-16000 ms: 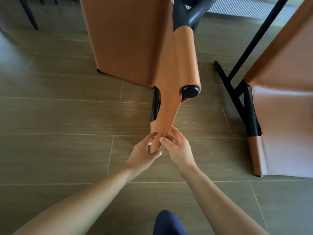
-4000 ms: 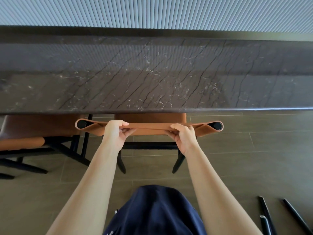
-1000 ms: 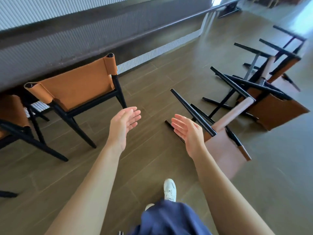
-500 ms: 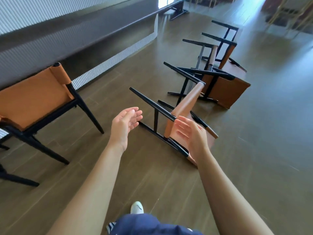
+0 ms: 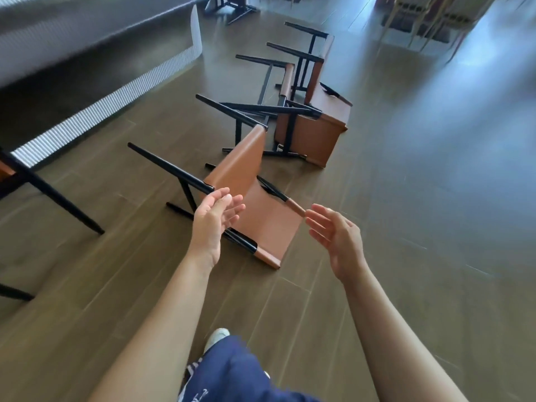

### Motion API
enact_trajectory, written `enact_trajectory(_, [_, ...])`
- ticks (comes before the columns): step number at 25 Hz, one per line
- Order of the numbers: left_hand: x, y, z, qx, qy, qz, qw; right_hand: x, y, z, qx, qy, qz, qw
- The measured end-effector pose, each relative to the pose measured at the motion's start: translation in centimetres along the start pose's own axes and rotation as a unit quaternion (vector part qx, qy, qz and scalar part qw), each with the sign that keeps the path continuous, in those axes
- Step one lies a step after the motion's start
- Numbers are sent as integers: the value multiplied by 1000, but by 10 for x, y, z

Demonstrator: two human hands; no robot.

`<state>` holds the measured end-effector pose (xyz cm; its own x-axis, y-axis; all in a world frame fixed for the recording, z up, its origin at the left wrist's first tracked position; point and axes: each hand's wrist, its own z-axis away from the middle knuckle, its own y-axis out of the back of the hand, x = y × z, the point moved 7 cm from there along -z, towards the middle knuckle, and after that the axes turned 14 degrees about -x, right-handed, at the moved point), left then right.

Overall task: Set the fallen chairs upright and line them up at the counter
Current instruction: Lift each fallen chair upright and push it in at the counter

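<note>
**Status: task part-complete; three chairs down, both grips empty.**

The tabletop (image 5: 87,30) runs well ahead and left of the left grip (image 5: 213,224). One upright chair (image 5: 52,194) (only its black legs are in frame) stands to that grip's left, so that placement is judged done. Three units remain down. The nearest fallen chair (image 5: 243,175) lies just beyond and between both grips, the second fallen chair (image 5: 307,137) lies past it, and the third fallen chair (image 5: 318,68) lies farthest. The left grip is spread near a raised leg. The right grip (image 5: 336,239) is spread beside the backrest corner. Contact cannot be confirmed, and neither holds anything.
</note>
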<state>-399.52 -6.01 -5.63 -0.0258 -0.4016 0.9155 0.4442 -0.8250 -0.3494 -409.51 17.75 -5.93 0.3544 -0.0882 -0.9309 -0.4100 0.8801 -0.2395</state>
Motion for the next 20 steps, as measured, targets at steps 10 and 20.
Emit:
enact_trajectory(10, [-32, -125, -114, -49, 19, -4, 999, -35, 117, -73, 34, 0, -28, 999])
enact_trajectory(20, [-41, -216, -255, -15, 49, -9, 999, -93, 196, -223, -3, -53, -4, 999])
